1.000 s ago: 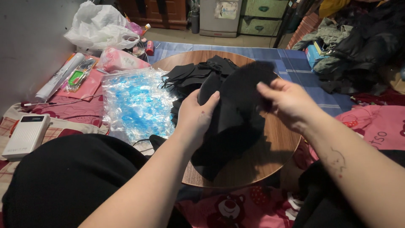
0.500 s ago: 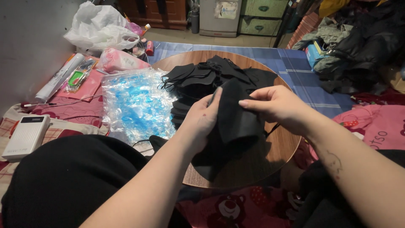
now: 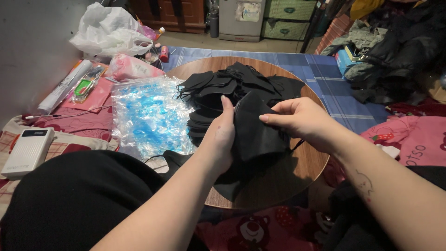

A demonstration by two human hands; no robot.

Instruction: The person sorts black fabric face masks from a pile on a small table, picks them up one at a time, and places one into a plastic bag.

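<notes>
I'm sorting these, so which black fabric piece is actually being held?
The folded black piece gripped between the left hand and right hand; the others lie piled on the round table.

black masks (image 3: 223, 88), brown wood-grain table (image 3: 297, 172), blue-printed clear bag (image 3: 148, 116), blue checked mat (image 3: 334, 88), white power bank (image 3: 28, 151).

A round wooden table (image 3: 297, 183) fills the middle of the frame, resting on a blue striped mat (image 3: 344, 88). At centre left lies a clear plastic bag with blue contents (image 3: 146, 116), just beside the table's edge. A white power bank (image 3: 28, 149) sits at the far left on a checked cloth. In the upper left are a crumpled white plastic bag (image 3: 109, 32), a pink packet (image 3: 130, 67) and a white roll (image 3: 65, 86). A dark heap of clothes (image 3: 399, 56) occupies the upper right. Green drawers (image 3: 288, 18) stand at the top. A pink printed cloth (image 3: 413, 139) lies at the right edge.
</notes>
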